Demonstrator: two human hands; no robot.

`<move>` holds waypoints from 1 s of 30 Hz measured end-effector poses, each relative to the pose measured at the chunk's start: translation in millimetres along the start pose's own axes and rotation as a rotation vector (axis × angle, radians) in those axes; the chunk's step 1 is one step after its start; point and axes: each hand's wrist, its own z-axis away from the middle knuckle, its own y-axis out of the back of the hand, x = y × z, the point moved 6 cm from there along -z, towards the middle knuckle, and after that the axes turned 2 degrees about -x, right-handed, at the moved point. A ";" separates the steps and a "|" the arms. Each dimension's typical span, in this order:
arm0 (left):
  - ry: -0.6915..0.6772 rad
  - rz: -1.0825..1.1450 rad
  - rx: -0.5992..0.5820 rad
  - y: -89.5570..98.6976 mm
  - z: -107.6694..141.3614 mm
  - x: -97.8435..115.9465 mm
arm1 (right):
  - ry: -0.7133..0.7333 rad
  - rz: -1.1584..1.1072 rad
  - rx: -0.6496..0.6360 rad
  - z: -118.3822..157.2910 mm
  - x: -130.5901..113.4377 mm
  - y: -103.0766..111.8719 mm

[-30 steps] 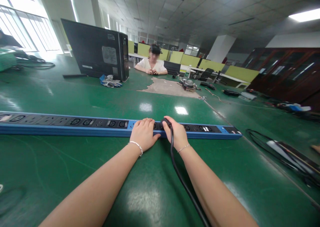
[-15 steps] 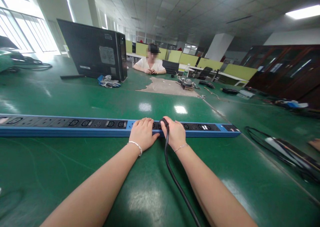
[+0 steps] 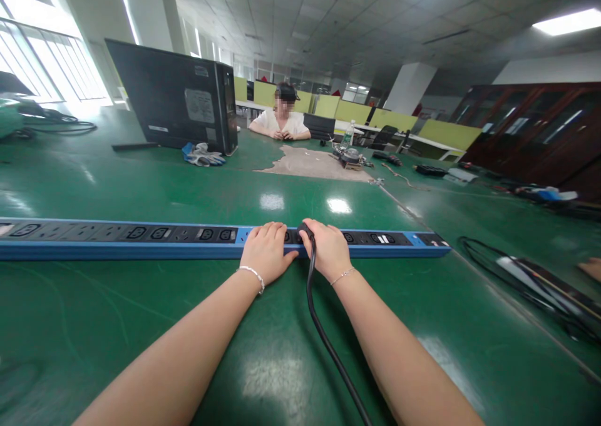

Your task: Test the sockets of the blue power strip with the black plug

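A long blue power strip (image 3: 164, 249) with black sockets lies crosswise on the green tabletop, its left end cut off by the view. My left hand (image 3: 265, 251) grips it near the middle, fingers over the top face and thumb along the front side. Just to the right, my right hand (image 3: 329, 248) is closed around a black power plug (image 3: 305, 231) that sits against the sockets. Whether the plug is fully seated I cannot tell. Its black cable (image 3: 323, 332) runs down toward me between my forearms.
Behind the strip stand a black computer case (image 3: 169, 97) and a pair of gloves (image 3: 204, 154). Across the table sits another person (image 3: 282, 122). A bottle (image 3: 348, 135) is near some metal parts. Black cables (image 3: 488, 257) lie at the right; part of another hand (image 3: 590, 268) shows there.
Almost nothing differs. The view has shifted very slightly, and both hands keep their places on the strip and the plug.
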 end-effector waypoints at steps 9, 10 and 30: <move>-0.005 -0.012 0.000 0.7 -0.1 0.6 | 0.036 0.024 0.057 10.2 -7.4 -7.3; -0.006 -0.014 0.003 0.7 -0.2 0.6 | 0.033 0.020 0.069 11.6 -6.5 -8.6; -0.032 0.050 0.040 4.6 0.4 4.9 | 0.080 -0.238 0.000 22.6 12.3 -22.6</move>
